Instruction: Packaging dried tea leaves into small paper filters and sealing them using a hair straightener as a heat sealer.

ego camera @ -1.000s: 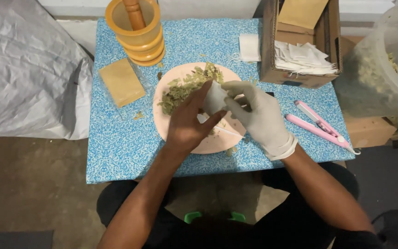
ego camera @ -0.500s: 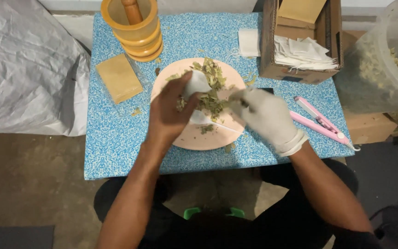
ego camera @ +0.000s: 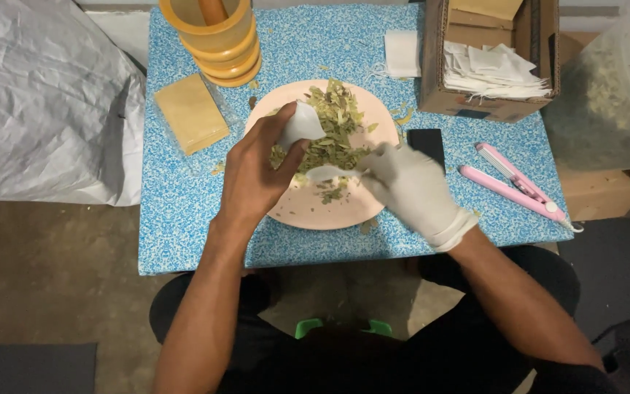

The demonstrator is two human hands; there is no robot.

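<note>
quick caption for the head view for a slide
Bare left hand holds a small white pouch over a pink plate of dried green leaves; gloved right hand scoops.

My left hand (ego camera: 257,171) is bare, back toward the camera, its fingers (ego camera: 286,120) curled and pinched shut. My right hand (ego camera: 410,182) wears a white glove and is somewhat blurred; its fingers (ego camera: 370,162) point left toward the other hand and look pinched together. Both forearms reach forward from my body, angling in toward each other, the hands near but apart.
</note>
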